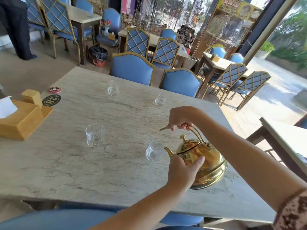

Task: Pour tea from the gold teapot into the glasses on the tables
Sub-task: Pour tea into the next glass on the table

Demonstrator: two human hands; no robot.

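Note:
The gold teapot [208, 165] is tilted to the left above the marble table [69, 165], its spout tip at the rim of a clear glass [153, 151]. My right hand [180, 117] grips the teapot's looped handle from above. My left hand [183, 170] presses against the pot's front side below the spout. No stream of tea is visible. Three more clear glasses stand on the table: near left [95, 134], far middle [113, 88], far right [160, 99]. The rim of another glass [194, 103] peeks out behind my right wrist.
A wooden tissue box [20, 121] and a small wooden holder [32, 97] sit at the table's left edge, beside a round table marker [51, 100] and a red disc [54, 89]. Blue chairs [132, 69] line the far side. A person's legs [15, 27] stand at the far left.

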